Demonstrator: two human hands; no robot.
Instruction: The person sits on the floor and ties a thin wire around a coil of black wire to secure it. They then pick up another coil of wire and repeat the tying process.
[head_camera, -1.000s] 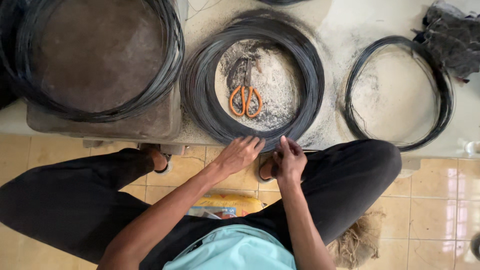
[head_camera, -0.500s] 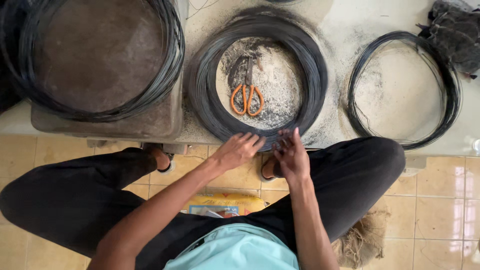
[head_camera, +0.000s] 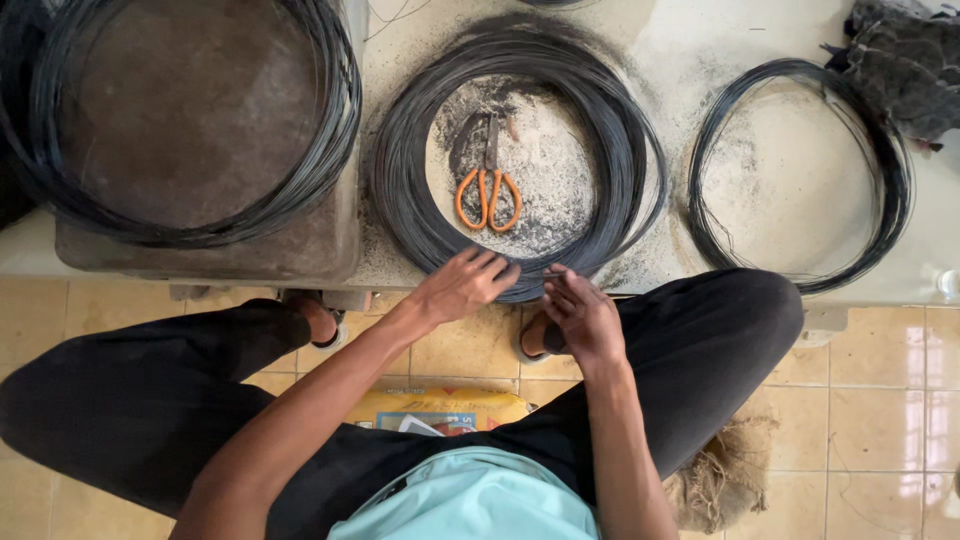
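Observation:
A thick coil of dark wire (head_camera: 610, 140) lies on a dusty pale surface in front of me. Orange-handled scissors (head_camera: 488, 190) rest inside the coil. My left hand (head_camera: 462, 285) lies with fingers spread on the coil's near edge. Beside it, my right hand (head_camera: 580, 312) pinches strands of the same coil at its near edge. I sit with dark-trousered legs apart, knees out to both sides.
A larger wire coil (head_camera: 330, 110) sits on a brown slab (head_camera: 190, 120) at the left. A thinner wire coil (head_camera: 890, 180) lies at the right, with a dark cloth bundle (head_camera: 905, 60) behind it. Tan floor tiles (head_camera: 880, 400), a yellow packet (head_camera: 440, 408) and burlap (head_camera: 725, 475) are below.
Both hands stay at the coil's near edge. My left hand's fingers have spread further over the wire, and my right hand has shifted slightly right.

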